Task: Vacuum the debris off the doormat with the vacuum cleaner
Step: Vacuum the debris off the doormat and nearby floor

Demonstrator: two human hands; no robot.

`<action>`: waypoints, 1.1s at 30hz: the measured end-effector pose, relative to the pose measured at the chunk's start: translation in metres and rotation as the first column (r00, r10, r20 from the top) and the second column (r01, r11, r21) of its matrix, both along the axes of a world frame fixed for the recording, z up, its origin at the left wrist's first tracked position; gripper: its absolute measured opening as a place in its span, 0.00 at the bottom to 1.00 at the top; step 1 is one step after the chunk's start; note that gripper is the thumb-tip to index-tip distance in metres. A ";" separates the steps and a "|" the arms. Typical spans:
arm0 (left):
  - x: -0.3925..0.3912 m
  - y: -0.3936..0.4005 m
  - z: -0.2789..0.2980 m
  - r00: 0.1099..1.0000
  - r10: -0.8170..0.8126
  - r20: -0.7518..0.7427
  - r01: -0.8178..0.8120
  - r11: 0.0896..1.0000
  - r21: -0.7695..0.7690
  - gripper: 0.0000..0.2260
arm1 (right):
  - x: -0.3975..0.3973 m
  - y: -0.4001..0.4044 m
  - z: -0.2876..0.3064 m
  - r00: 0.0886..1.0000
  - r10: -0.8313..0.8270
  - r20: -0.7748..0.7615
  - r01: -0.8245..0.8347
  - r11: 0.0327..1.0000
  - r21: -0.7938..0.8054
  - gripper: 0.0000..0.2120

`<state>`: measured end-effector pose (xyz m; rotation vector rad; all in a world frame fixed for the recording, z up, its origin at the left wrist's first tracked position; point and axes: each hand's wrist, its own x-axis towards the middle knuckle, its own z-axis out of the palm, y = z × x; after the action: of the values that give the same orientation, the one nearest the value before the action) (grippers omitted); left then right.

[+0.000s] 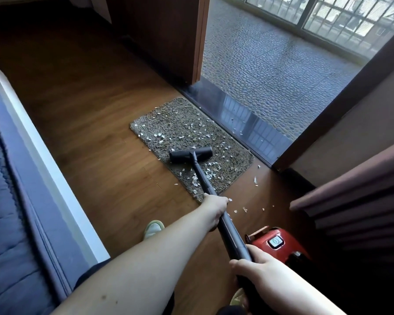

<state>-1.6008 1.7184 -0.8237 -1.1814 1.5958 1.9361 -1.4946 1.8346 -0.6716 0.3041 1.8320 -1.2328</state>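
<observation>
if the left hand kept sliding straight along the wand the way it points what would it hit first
Probably the floor nozzle on the doormat: the left hand grips the wand, and nothing else shows between them.

shaggy doormat (191,142) (rough), glossy wood floor (96,137)

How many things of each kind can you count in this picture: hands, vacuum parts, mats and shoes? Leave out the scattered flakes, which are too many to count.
Hands: 2, the left hand and right hand, both gripping the wand
Vacuum parts: 3, wand, floor head, red body
Mats: 1, the doormat
Shoes: 1, the shoe
Total: 7
</observation>
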 end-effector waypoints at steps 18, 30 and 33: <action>0.024 0.022 0.018 0.990 -0.139 0.027 0.139 0.990 0.018 0.07 | 0.025 0.020 0.038 0.997 -0.015 0.070 0.020 0.997 -0.072 0.10; 0.107 0.057 0.066 0.992 -0.123 0.001 0.123 0.992 -0.001 0.12 | 0.102 0.047 0.042 0.997 -0.058 0.045 0.059 0.998 -0.028 0.09; 0.117 0.058 0.069 0.990 -0.143 -0.017 0.142 0.989 -0.037 0.08 | 0.120 0.048 0.040 0.996 -0.084 0.030 0.085 0.996 -0.039 0.10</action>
<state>-1.4837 1.7768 -0.7544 -1.0342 1.6826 1.8420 -1.3747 1.8821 -0.6321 0.3777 1.7838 -1.3154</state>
